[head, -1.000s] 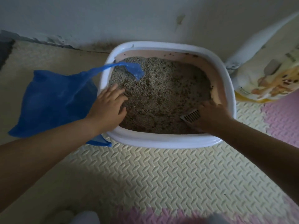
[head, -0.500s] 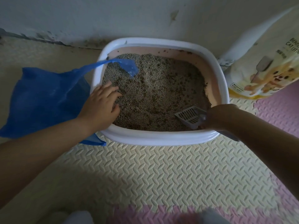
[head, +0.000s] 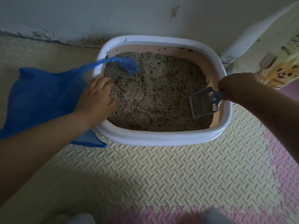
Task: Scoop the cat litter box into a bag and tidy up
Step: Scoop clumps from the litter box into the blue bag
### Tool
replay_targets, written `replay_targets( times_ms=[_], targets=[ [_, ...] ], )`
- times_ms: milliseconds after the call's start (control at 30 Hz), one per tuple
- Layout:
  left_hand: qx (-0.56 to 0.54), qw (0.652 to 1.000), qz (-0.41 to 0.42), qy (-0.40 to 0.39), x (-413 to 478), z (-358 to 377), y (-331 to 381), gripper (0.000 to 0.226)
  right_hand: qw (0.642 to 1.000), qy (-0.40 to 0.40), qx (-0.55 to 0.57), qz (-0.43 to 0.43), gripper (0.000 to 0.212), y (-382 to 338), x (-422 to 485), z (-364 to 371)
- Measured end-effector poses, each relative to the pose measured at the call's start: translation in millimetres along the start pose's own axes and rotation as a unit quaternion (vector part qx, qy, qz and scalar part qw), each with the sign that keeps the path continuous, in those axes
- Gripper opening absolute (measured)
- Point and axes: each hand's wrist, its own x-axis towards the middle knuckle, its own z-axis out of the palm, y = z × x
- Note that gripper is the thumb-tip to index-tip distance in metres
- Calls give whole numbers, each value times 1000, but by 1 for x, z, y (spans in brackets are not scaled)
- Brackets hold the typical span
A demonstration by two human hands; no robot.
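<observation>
My right hand (head: 236, 87) grips the scoop (head: 202, 103), fingers wrapped round its handle, over the litter (head: 161, 94) at the right of the box (head: 161, 139). Meanwhile my left hand (head: 97, 96) rests loose-fingered on litter by the left rim, with the bag (head: 45, 97) just outside so dumping's quick.

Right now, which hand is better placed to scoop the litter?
Right. The right hand grips the gray slotted scoop, its head over the litter in the litter box. The left hand lies across the box's left rim by the blue bag, without a tool.
</observation>
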Motion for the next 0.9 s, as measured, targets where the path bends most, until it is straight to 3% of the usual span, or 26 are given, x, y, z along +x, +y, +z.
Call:
replay_targets(
  times_ms=[133, 267, 467, 567, 900],
  targets=[
    [-36, 999, -25, 12, -3, 2, -2, 40, 996, 5, -64, -68, 28, -10, 7, -2],
    [-59, 998, -13, 26, -4, 0, -6, 40, 985, 55, -38, -162, 30, -18, 5, -4],
    [-60, 998, 22, 26, -6, -4, -18, 46, 979, 38, -19, -200, 34, -17, 10, -1],
    [-55, 998, 26, 24, -5, -2, -16, 48, 975, 16, 15, -221, 30, -28, 12, 6],
    [-43, 999, 12, 19, -6, 0, -17, 49, 925, 51, 187, -326, 22, -149, -16, 30]
  ],
)
